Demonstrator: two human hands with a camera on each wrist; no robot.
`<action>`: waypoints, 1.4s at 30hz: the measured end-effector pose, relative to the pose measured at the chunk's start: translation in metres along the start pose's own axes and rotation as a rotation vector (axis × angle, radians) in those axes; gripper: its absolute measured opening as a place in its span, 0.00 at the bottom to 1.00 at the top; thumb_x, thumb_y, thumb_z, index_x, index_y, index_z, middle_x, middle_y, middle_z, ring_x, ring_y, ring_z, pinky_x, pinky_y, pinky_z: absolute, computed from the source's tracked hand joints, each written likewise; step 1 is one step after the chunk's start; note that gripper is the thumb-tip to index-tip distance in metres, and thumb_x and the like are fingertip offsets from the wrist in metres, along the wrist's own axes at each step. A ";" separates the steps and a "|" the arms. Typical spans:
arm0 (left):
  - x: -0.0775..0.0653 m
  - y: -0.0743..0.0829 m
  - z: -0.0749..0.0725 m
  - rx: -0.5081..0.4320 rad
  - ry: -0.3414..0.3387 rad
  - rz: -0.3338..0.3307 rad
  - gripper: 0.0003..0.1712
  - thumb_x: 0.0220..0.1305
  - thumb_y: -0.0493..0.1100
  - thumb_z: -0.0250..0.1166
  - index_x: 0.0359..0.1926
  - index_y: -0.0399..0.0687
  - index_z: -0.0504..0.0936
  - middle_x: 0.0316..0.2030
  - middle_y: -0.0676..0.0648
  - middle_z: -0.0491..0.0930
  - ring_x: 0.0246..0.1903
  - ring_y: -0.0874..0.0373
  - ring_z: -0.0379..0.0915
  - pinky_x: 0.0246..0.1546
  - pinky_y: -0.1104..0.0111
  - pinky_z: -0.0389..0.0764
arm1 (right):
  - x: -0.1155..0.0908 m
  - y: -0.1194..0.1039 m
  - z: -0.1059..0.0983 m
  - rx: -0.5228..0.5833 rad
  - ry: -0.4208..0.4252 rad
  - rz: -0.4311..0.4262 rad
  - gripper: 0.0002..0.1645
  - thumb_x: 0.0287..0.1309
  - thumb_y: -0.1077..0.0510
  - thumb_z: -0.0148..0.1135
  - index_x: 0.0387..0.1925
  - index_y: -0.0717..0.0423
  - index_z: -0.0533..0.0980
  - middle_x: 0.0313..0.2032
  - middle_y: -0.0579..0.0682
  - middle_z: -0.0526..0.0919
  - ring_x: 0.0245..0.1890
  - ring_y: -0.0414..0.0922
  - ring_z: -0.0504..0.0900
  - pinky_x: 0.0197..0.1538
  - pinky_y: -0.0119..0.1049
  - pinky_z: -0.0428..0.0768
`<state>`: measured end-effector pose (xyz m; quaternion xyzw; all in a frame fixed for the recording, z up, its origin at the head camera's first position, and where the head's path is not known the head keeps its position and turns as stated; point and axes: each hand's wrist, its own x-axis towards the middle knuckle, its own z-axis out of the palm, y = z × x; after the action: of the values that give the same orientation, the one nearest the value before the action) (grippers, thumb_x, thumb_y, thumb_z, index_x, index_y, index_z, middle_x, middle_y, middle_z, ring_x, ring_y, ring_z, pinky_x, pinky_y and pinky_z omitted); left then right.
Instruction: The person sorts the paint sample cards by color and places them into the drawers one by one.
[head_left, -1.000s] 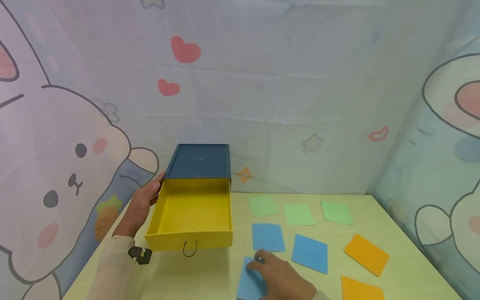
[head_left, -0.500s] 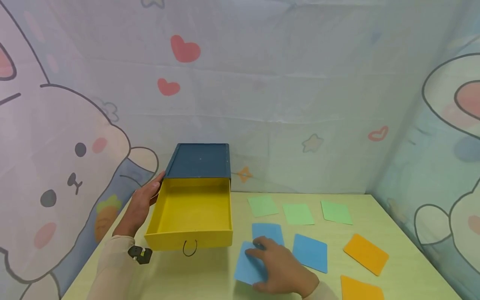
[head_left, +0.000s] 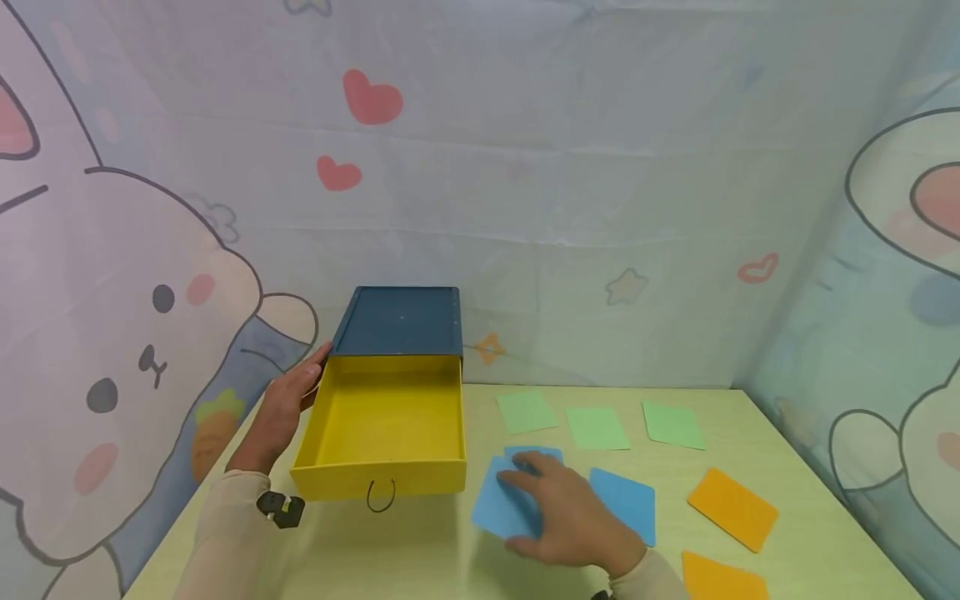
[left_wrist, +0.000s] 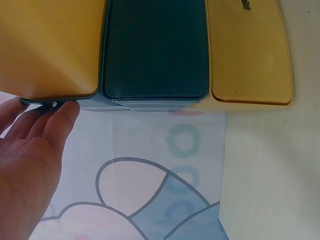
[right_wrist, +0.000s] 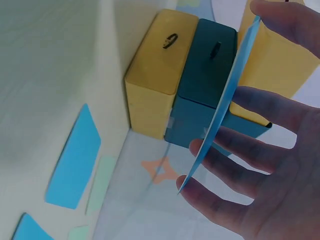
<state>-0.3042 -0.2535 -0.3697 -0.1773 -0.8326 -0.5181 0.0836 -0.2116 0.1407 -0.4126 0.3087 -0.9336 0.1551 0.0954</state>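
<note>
My left hand (head_left: 276,417) rests with extended fingers against the left side of a dark blue cabinet (head_left: 401,321). Its top yellow drawer (head_left: 330,482) is pulled out, with nothing visible inside and a thin loop handle on the front. In the left wrist view, the fingers (left_wrist: 61,122) touch the cabinet's side edge. My right hand (head_left: 573,517) holds a blue card (head_left: 497,508) by its edges, thumb on one edge and fingers on the other, raised above the table. The right wrist view shows this card (right_wrist: 220,112) nearly edge-on.
Two more blue cards lie flat, one (head_left: 630,504) right of the hand, another (head_left: 551,453) partly covered. Behind them are three green cards (head_left: 597,428). Orange cards (head_left: 733,508) lie at the right. Below the pulled-out drawer are a teal drawer (left_wrist: 155,50) and another yellow drawer (left_wrist: 250,55).
My right hand has picked the blue card up off the table and moved it slightly forward, now overlapping another blue card in the head view. The left hand and drawer have stayed put.
</note>
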 end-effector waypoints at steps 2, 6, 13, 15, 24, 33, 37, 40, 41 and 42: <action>0.000 0.000 0.000 0.000 0.000 -0.001 0.33 0.82 0.56 0.34 0.80 0.50 0.52 0.78 0.37 0.52 0.75 0.35 0.54 0.71 0.46 0.62 | 0.002 0.001 -0.002 0.000 0.022 -0.003 0.39 0.46 0.41 0.75 0.61 0.47 0.78 0.63 0.55 0.76 0.60 0.53 0.78 0.53 0.51 0.84; 0.000 0.000 0.000 0.003 0.004 -0.005 0.33 0.82 0.56 0.34 0.80 0.51 0.52 0.79 0.38 0.52 0.75 0.35 0.55 0.71 0.46 0.62 | 0.006 0.003 -0.010 -0.011 0.065 -0.012 0.38 0.47 0.41 0.75 0.61 0.47 0.79 0.62 0.54 0.76 0.59 0.52 0.79 0.53 0.50 0.85; 0.000 -0.002 -0.001 0.006 0.004 -0.002 0.33 0.82 0.56 0.34 0.80 0.50 0.52 0.78 0.37 0.51 0.75 0.34 0.54 0.70 0.46 0.63 | 0.015 0.003 -0.024 -0.011 0.096 -0.003 0.39 0.47 0.40 0.75 0.62 0.45 0.78 0.63 0.53 0.76 0.60 0.51 0.78 0.52 0.48 0.86; -0.001 -0.002 -0.002 0.008 0.006 -0.005 0.33 0.82 0.56 0.34 0.80 0.50 0.51 0.78 0.37 0.51 0.75 0.34 0.54 0.70 0.45 0.63 | 0.016 0.002 -0.026 -0.009 0.101 -0.005 0.39 0.47 0.40 0.74 0.62 0.45 0.78 0.64 0.53 0.76 0.60 0.51 0.78 0.51 0.48 0.86; 0.000 -0.003 -0.001 0.011 0.007 0.000 0.32 0.82 0.56 0.34 0.80 0.51 0.52 0.79 0.37 0.52 0.75 0.35 0.54 0.70 0.46 0.63 | 0.024 -0.003 -0.036 -0.043 0.170 -0.051 0.39 0.47 0.40 0.76 0.61 0.47 0.78 0.62 0.54 0.77 0.57 0.51 0.80 0.49 0.48 0.87; 0.000 -0.003 -0.001 0.019 0.008 0.004 0.32 0.82 0.55 0.34 0.80 0.50 0.52 0.78 0.38 0.52 0.75 0.35 0.54 0.70 0.47 0.63 | 0.035 -0.007 -0.055 -0.071 0.202 -0.083 0.38 0.47 0.40 0.77 0.59 0.48 0.79 0.62 0.55 0.77 0.56 0.51 0.80 0.49 0.47 0.87; 0.000 -0.003 -0.001 0.022 0.009 0.000 0.32 0.82 0.55 0.34 0.80 0.50 0.52 0.78 0.37 0.52 0.75 0.35 0.55 0.70 0.47 0.63 | 0.038 -0.009 -0.061 -0.069 0.214 -0.102 0.38 0.46 0.40 0.76 0.59 0.48 0.80 0.61 0.55 0.77 0.56 0.51 0.80 0.50 0.47 0.87; 0.000 -0.002 -0.001 0.025 0.008 -0.004 0.32 0.82 0.55 0.34 0.80 0.51 0.51 0.78 0.37 0.52 0.75 0.35 0.55 0.70 0.47 0.63 | 0.041 -0.010 -0.064 -0.070 0.216 -0.117 0.38 0.46 0.40 0.76 0.59 0.49 0.79 0.62 0.56 0.78 0.56 0.51 0.80 0.50 0.47 0.87; 0.000 -0.001 -0.001 0.027 0.007 -0.004 0.32 0.82 0.55 0.34 0.80 0.51 0.51 0.78 0.37 0.52 0.75 0.35 0.55 0.70 0.46 0.63 | 0.042 -0.011 -0.065 -0.070 0.214 -0.121 0.38 0.47 0.40 0.76 0.60 0.49 0.79 0.62 0.57 0.77 0.56 0.52 0.80 0.50 0.47 0.87; 0.000 -0.001 -0.001 0.028 0.006 -0.004 0.32 0.82 0.55 0.34 0.80 0.51 0.51 0.79 0.37 0.51 0.75 0.35 0.54 0.70 0.46 0.63 | 0.044 -0.012 -0.066 -0.070 0.210 -0.122 0.38 0.47 0.40 0.76 0.60 0.48 0.79 0.62 0.57 0.77 0.56 0.52 0.80 0.50 0.47 0.88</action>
<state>-0.3047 -0.2542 -0.3700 -0.1730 -0.8397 -0.5072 0.0877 -0.2335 0.1305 -0.3362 0.3437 -0.9028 0.1475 0.2125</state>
